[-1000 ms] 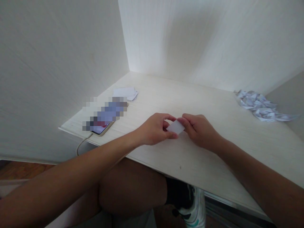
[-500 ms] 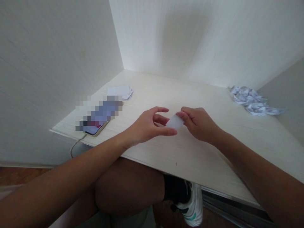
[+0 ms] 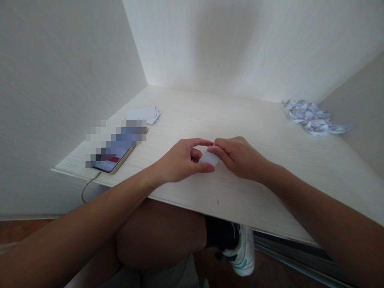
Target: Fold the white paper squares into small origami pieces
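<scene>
Head view: right hand (image 3: 242,157) pinches a small white paper (image 3: 209,157) over the tabletop (image 3: 240,116). Left hand (image 3: 178,163) curves around it; whether that grip pinches, cannot tell.

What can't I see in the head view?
Head view:
Small white paper piece: right end, behind right hand; lower edge, behind left hand.
Cream-cased rectangular phone: much of screen, behind pixelation.
Flat white paper stack: lower sheets, beneath the top.
Crumpled white paper heap: individual pieces, blurred.

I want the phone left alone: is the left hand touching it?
No, the phone lies on the desk, apart from the left hand, which is at the small paper.
</scene>
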